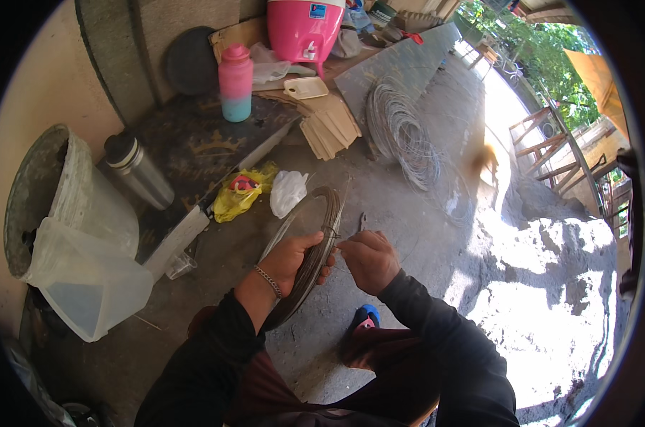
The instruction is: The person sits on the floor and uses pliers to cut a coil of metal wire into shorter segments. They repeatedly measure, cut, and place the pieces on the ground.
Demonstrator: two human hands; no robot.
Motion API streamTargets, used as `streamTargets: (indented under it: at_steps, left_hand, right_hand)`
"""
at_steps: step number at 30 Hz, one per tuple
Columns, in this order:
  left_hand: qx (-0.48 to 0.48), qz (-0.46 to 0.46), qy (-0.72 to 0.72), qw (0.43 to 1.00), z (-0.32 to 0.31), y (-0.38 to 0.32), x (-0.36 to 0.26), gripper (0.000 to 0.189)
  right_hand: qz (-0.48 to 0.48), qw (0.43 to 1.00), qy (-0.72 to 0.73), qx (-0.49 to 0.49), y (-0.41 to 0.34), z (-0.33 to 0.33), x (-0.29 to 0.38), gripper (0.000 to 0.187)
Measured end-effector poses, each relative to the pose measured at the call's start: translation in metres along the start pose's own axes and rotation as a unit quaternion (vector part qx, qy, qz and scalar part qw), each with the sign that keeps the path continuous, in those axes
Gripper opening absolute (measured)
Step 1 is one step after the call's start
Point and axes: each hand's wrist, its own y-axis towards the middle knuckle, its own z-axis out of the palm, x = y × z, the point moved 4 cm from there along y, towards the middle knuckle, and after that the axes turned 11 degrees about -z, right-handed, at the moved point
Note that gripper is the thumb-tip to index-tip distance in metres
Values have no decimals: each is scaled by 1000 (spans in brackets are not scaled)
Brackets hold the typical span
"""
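Observation:
My left hand (pixel 288 264) is wrapped around a coil of thin metal wire (pixel 330 205) that stands upright in front of my legs. A short twisted wire tie (pixel 330 233) crosses the strands just above my left fingers. Beside it, my right hand (pixel 369 260) is closed, thumb and forefinger pinching what looks like a wire end at the coil's right side. Past the right knuckles shows the narrow dark tip of a tool (pixel 363 220); whether I hold it or it lies on the floor, I cannot tell.
A larger loose wire coil (pixel 402 133) lies ahead on the concrete floor. Yellow (pixel 238 197) and white plastic bags (pixel 288 193) lie nearer. Leftward are a steel tumbler (pixel 141 171), a pink-and-blue bottle (pixel 235 82) and a large bucket (pixel 103 197). A pink water jug (pixel 305 32) stands behind.

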Motion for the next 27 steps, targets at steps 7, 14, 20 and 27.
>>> streamTargets:
  at_steps: [7,14,20,27]
  left_hand:
    - [-3,-13,3,1000,3,-2,2,40]
    - [-7,0,13,1000,4,-5,-1,39]
    - [-16,4,-1,1000,4,-9,-2,39]
    - [5,4,-10,1000,0,-5,-1,39]
  right_hand:
    - [239,966,100,-24,-15,2,-30,20]
    - [131,991,29,-24,-2,16,-24,18]
    - [45,999,8,-21,3,-2,-21,25]
    - [-176,972,-144,66,32,-29,10,35]
